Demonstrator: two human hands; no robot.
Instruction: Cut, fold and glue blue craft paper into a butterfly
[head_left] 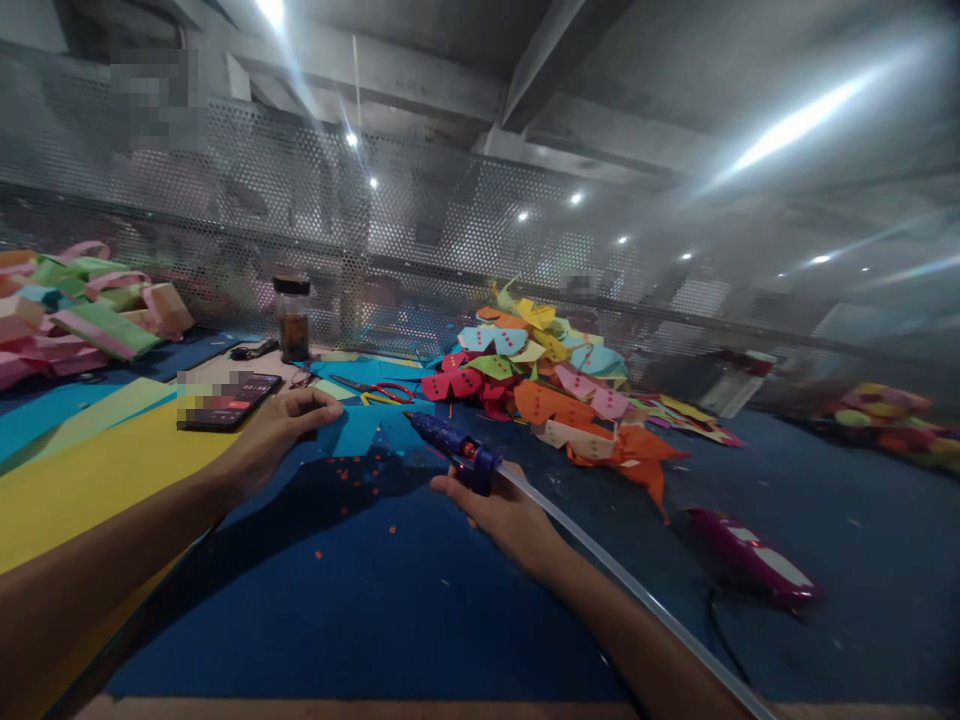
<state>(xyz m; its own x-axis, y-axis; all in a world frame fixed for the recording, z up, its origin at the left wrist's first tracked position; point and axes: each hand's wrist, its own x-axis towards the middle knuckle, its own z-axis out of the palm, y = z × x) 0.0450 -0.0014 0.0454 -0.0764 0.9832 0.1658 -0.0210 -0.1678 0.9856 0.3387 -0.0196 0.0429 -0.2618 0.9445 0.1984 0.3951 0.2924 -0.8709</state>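
Note:
My right hand (514, 515) is wrapped round a dark blue glue gun (454, 445), whose nozzle points to the far left. A long clear glue stick (615, 570) runs out of its back end over my forearm. Under the nozzle is a bright blue paper piece (367, 432). My left hand (304, 415) is closed, thumb and fingers pinching the left edge of that paper. Just beyond lie scissors (386, 392) with red and yellow handles. A phone (229, 402) rests beside my left wrist.
Colourful cut-paper shapes (540, 370) are heaped right of centre. A purple device (754, 560) with a cord lies to the right. Yellow paper (90, 470) spreads under my left arm. A dark-lidded jar (292, 320) stands before the perforated metal screen (420, 220). Folded paper pieces (82, 310) pile up far left.

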